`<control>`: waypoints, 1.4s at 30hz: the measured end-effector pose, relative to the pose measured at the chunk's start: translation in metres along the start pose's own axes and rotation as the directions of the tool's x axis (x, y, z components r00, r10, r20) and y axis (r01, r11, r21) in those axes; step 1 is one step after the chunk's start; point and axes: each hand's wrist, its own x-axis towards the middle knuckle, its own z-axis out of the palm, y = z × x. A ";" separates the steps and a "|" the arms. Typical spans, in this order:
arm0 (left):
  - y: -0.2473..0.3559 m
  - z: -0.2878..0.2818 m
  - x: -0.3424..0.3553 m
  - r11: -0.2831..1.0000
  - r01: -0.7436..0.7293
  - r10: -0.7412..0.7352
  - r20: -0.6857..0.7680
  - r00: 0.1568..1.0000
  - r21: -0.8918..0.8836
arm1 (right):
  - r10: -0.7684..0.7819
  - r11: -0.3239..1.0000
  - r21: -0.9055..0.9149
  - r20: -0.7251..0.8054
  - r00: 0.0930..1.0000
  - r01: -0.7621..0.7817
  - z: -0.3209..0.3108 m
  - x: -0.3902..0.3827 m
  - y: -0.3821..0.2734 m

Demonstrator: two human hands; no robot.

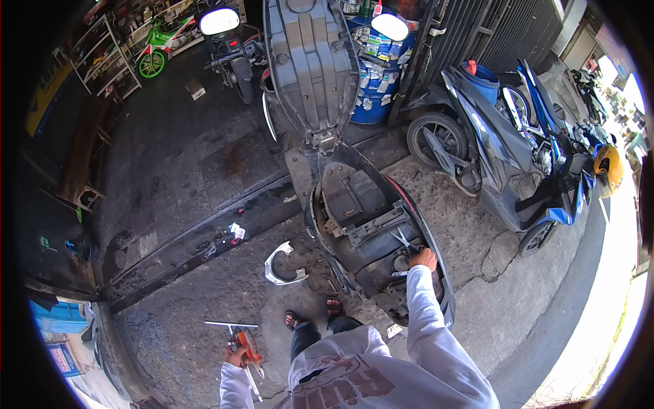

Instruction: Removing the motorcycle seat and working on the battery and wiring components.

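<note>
A scooter's rear body stands in front of me, its seat tipped up with the dark underside showing. My right hand reaches into the tail's right side, its fingers curled beside a pale, forked metal piece. Whatever lies in that grip is hidden. Low on the left, my left hand is closed round a long T-handle wrench. An orange-and-black tool, its kind unclear, is in that hand too. A silver U-shaped grab rail lies on the ground between my hands.
Beyond my right hand a blue-and-grey scooter is parked, with a yellow helmet on it. Blue drums stand behind the raised seat. A raised floor edge crosses the left. A motorcycle stands further back.
</note>
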 end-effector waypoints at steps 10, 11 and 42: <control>-0.031 -0.026 -0.021 0.982 0.017 -0.039 -0.115 0.993 -0.188 | -0.250 0.968 0.004 0.102 0.963 0.250 -0.029 -0.015 0.037; -0.031 -0.025 -0.021 0.982 -0.009 -0.011 -0.104 0.995 -0.190 | -0.371 0.928 0.031 -0.042 0.928 0.372 -0.024 -0.016 0.048; -0.010 0.001 -0.012 0.989 0.033 -0.057 -0.166 0.985 -0.144 | -0.459 0.833 -0.268 0.157 0.875 0.485 -0.013 0.009 0.014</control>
